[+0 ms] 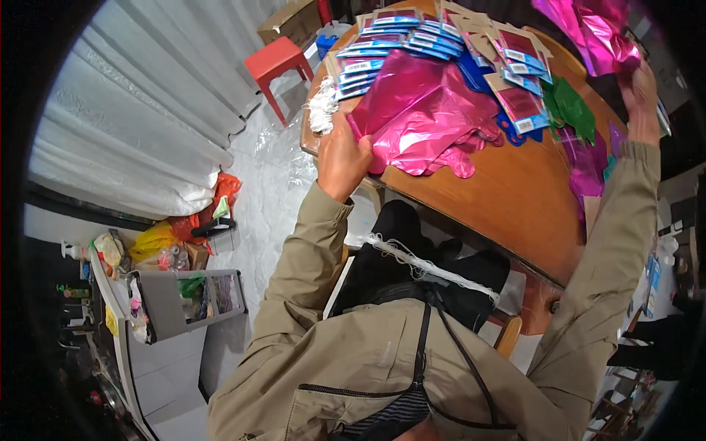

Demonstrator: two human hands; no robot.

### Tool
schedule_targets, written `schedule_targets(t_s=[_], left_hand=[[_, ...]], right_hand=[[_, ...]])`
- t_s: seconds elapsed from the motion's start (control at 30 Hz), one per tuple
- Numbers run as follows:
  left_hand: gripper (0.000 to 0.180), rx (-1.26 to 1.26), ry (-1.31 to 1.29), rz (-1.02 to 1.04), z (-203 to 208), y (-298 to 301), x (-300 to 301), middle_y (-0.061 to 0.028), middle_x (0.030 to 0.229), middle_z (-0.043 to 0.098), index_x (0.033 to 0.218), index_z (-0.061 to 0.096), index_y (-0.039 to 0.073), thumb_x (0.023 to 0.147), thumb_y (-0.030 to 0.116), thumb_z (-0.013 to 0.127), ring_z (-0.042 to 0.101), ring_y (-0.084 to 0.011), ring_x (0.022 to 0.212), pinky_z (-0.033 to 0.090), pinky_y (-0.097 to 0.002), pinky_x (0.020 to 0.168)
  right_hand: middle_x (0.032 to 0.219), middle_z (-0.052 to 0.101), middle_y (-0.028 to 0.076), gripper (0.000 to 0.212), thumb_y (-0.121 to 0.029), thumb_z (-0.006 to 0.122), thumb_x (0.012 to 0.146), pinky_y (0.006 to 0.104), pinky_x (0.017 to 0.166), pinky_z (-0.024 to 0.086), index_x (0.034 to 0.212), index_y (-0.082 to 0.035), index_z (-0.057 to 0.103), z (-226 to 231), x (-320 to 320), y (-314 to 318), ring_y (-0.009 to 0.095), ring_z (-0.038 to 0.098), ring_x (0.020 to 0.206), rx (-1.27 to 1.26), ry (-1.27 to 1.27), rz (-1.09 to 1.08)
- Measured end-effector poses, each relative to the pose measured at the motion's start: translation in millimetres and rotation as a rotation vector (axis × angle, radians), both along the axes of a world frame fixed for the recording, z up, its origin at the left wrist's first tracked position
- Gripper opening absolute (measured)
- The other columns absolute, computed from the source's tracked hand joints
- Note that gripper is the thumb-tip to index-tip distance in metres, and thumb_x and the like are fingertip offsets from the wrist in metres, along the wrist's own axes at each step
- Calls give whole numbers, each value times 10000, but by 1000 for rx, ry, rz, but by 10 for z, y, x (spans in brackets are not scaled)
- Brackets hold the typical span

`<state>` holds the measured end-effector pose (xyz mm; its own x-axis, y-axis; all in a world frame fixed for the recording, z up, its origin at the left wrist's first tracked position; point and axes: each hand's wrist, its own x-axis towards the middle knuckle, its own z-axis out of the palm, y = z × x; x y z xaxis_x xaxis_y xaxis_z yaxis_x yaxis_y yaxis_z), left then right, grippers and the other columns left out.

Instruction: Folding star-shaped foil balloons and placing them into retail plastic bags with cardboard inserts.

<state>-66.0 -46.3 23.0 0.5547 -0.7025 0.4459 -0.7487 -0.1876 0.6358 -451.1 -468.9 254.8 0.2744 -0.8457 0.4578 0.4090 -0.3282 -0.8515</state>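
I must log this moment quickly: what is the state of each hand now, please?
Left hand: closed on the edge of the pink foil sheet on the table.
Right hand: raised, holding the crumpled pink foil.

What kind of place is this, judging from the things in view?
Probably a home or small workshop used for packing party goods: a round wooden table carries pink foil balloons and stacks of flat retail packets, with a red plastic stool and cluttered shelves nearby.
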Motion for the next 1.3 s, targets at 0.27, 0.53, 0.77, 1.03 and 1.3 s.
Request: schedule_targets(t_s=[0.27,0.53,0.77,1.03,1.3], left_hand=[[534,-310,-65,-97,588,257,-602,-211,1049,752,1429,554,-80,1024,202,758,747,-300,791,587,-411,714],[588,146,1087,-631,489,-411,-1312,-141,1079,773,1442,611,-97,988,215,819,718,-152,818,591,-260,724],[638,222,459,-498,38,-658,-1509,-180,888,770,1352,656,-116,850,171,927,706,-256,693,581,-361,668],[598,2,-42,-350,187,-560,-1771,-166,1086,724,1347,662,-19,828,153,905,690,-310,903,559,-405,799],[339,-48,-363,-873,-4,-548,-2004,-153,1207,630,1225,708,70,902,167,744,635,-355,1049,550,-460,924]], right_hand=[[830,656,-17,110,-50,669,977,234,648,436,1052,-59,749,-815,-25,2473,81,536,698,-407,891,-10],[853,649,42,162,9,744,842,358,619,429,949,-45,635,-1637,-215,3206,219,507,632,-746,1134,-1],[1213,752,94,247,-18,748,906,367,895,553,1150,10,728,-1752,-375,3222,291,689,989,-797,997,-164],[1417,703,111,331,-37,708,955,387,1031,549,1279,29,715,-2153,-597,3057,333,679,1190,-764,1128,-216],[1306,725,133,273,-97,710,960,422,907,571,1213,5,718,-2086,-583,2801,346,691,1075,-882,1210,-304]])
